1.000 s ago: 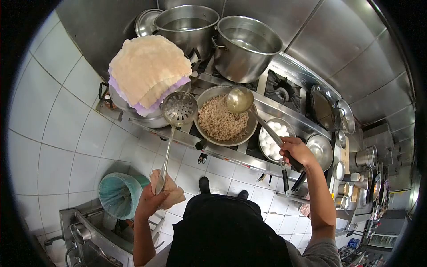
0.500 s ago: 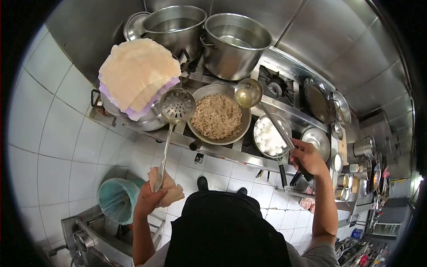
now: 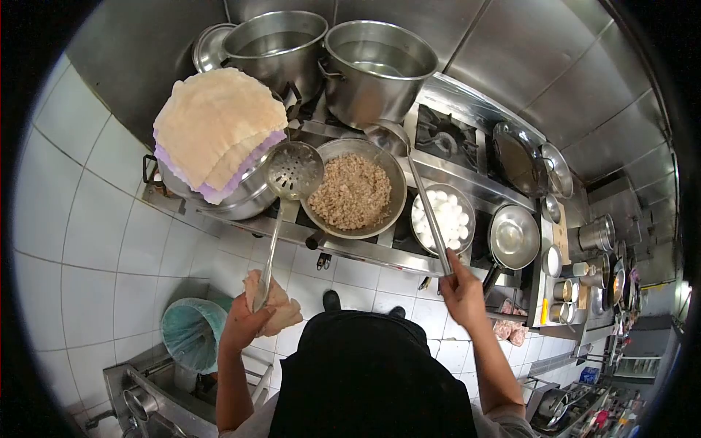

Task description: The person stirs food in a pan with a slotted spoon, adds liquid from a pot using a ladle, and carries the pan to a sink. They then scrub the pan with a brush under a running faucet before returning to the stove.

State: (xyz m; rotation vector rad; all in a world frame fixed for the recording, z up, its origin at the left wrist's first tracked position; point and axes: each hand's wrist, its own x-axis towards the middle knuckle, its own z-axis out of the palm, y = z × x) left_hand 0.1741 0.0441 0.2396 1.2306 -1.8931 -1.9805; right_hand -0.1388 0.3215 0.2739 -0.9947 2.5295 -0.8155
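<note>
My left hand (image 3: 242,325) is wrapped round the handle of a slotted skimmer (image 3: 294,170), with a tan cloth (image 3: 280,306) under the grip. The skimmer's bowl overlaps the left rim of a pan of brown crumbly food (image 3: 350,191). Closed on a long ladle's handle, my right hand (image 3: 462,290) is below a pan of white round pieces (image 3: 441,221). The ladle's bowl (image 3: 388,137) is over the back right rim of the crumbly food's pan, near a tall pot (image 3: 380,73).
Flat tan sheets (image 3: 219,124) lie on a purple cloth over a pot at the left. Another tall pot (image 3: 276,55) stands behind. An empty pan (image 3: 514,236) is at the right. A green-lined bin (image 3: 193,331) stands on the floor at lower left.
My right hand has moved left and down with the ladle. The ladle's bowl has shifted left and back, and the liquid seen in it before no longer shows. My left hand is nearly unchanged.
</note>
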